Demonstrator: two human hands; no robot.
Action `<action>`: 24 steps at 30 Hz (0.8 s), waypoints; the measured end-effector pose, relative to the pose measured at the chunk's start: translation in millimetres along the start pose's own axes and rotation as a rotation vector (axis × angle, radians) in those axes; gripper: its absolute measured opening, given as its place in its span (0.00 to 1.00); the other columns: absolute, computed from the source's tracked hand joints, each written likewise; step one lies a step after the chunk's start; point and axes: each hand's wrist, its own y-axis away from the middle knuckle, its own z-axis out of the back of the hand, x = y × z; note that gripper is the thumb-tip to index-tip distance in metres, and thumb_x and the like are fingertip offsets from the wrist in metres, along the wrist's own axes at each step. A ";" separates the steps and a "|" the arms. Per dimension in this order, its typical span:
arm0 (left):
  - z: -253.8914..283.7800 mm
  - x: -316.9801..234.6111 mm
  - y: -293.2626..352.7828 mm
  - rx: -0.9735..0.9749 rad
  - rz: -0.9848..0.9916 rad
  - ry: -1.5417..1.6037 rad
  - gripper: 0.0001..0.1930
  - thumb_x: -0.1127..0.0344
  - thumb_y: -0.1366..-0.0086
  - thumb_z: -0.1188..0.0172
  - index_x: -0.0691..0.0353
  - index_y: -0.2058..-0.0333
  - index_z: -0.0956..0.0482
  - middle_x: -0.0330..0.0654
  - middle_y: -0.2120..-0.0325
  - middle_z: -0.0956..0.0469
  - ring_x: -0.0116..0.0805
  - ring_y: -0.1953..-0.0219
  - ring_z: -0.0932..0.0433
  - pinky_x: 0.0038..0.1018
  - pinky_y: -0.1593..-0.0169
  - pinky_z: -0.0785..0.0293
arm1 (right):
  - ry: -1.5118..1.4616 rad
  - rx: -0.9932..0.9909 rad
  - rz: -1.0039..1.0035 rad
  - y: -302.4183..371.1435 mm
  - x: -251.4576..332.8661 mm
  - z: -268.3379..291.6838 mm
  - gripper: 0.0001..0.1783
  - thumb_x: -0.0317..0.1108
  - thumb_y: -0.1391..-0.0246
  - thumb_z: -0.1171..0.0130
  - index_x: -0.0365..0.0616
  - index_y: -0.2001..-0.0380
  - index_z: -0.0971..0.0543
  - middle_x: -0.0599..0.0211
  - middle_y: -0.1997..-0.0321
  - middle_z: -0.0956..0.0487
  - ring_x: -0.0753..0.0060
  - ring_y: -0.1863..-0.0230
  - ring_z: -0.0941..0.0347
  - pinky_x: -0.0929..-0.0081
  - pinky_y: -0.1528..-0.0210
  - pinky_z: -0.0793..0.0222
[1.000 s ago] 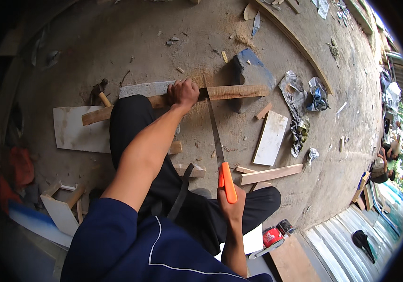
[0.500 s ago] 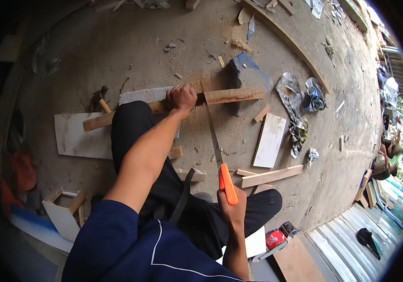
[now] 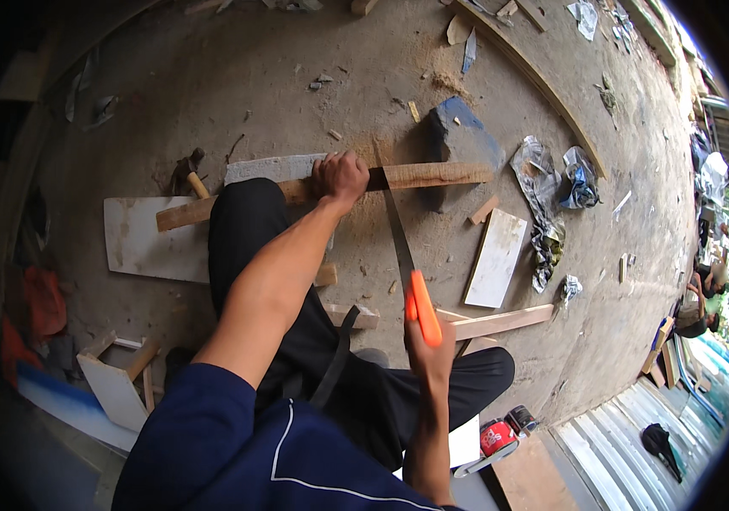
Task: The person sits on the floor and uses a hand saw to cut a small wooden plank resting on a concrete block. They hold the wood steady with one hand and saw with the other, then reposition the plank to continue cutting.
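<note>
A long wooden board [image 3: 437, 175] lies crosswise in front of me, its left part under my bent knee and its right end over a blue-grey block [image 3: 466, 136]. My left hand [image 3: 343, 177] is closed over the board near its middle. Just right of that hand, the blade of a handsaw [image 3: 397, 226] crosses the board at a cut line. My right hand [image 3: 431, 345] grips the saw's orange handle [image 3: 424, 308], near my right knee. A pale, rough block [image 3: 275, 168] sits behind the board, partly hidden by my knee.
A hammer [image 3: 191, 173] rests by a white panel [image 3: 151, 247] on the left. Right of the saw lie a small white board [image 3: 497, 258], wood strips [image 3: 505, 322] and crumpled plastic [image 3: 539, 200]. A red power tool [image 3: 498, 437] stands at lower right. Two people are far right.
The saw has slid forward, away from me, along the cut, and my right hand has moved up with it. My left hand stays on the board. The whole view has shifted slightly.
</note>
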 end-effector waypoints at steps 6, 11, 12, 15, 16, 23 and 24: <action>-4.2 4.5 9.8 0.032 0.027 -0.013 0.12 0.62 0.43 0.52 0.60 0.75 0.21 0.47 0.70 0.20 0.46 0.61 0.24 0.42 0.54 0.39 | 0.086 0.043 0.050 -45.0 10.4 -20.4 0.14 0.34 0.54 0.45 0.31 0.82 0.30 0.49 0.86 0.33 0.61 0.86 0.38 0.65 0.79 0.41; -1.7 7.4 2.8 0.002 0.010 0.001 0.12 0.61 0.43 0.52 0.59 0.75 0.21 0.46 0.71 0.20 0.45 0.62 0.24 0.42 0.53 0.39 | -0.009 0.030 -0.002 38.8 8.6 10.5 0.12 0.33 0.56 0.43 0.32 0.80 0.28 0.48 0.84 0.30 0.49 0.82 0.31 0.63 0.77 0.38; -2.8 5.2 -0.4 -0.001 0.003 -0.003 0.12 0.61 0.43 0.52 0.59 0.75 0.21 0.46 0.71 0.20 0.46 0.62 0.24 0.42 0.53 0.39 | 0.033 0.025 0.021 26.4 2.8 4.8 0.12 0.33 0.56 0.43 0.32 0.80 0.28 0.48 0.85 0.31 0.51 0.82 0.32 0.63 0.77 0.38; -6.9 5.2 2.3 0.004 -0.004 -0.013 0.12 0.61 0.44 0.52 0.60 0.75 0.21 0.47 0.71 0.20 0.46 0.62 0.24 0.42 0.54 0.38 | 0.081 0.033 0.028 -42.8 4.7 -25.5 0.13 0.34 0.55 0.43 0.32 0.81 0.28 0.48 0.86 0.31 0.53 0.83 0.32 0.64 0.77 0.38; -5.5 3.9 2.3 -0.002 -0.004 -0.014 0.12 0.61 0.44 0.52 0.60 0.75 0.21 0.47 0.71 0.20 0.46 0.63 0.24 0.42 0.54 0.38 | 0.040 0.047 0.007 -59.3 9.3 -31.8 0.14 0.34 0.55 0.43 0.32 0.81 0.28 0.48 0.86 0.32 0.53 0.83 0.32 0.64 0.77 0.38; 0.0 5.3 4.2 -0.007 -0.002 0.003 0.12 0.62 0.43 0.53 0.61 0.76 0.22 0.48 0.70 0.20 0.48 0.62 0.24 0.43 0.55 0.37 | 0.062 0.036 0.059 32.8 11.2 7.1 0.12 0.32 0.56 0.43 0.32 0.80 0.29 0.47 0.84 0.31 0.50 0.82 0.31 0.61 0.76 0.38; -0.6 3.9 1.1 -0.016 -0.011 -0.004 0.12 0.62 0.43 0.53 0.61 0.76 0.22 0.48 0.70 0.20 0.48 0.62 0.23 0.43 0.55 0.37 | 0.039 0.036 0.047 28.9 11.4 8.1 0.12 0.33 0.56 0.43 0.32 0.80 0.29 0.47 0.84 0.31 0.49 0.82 0.31 0.62 0.76 0.38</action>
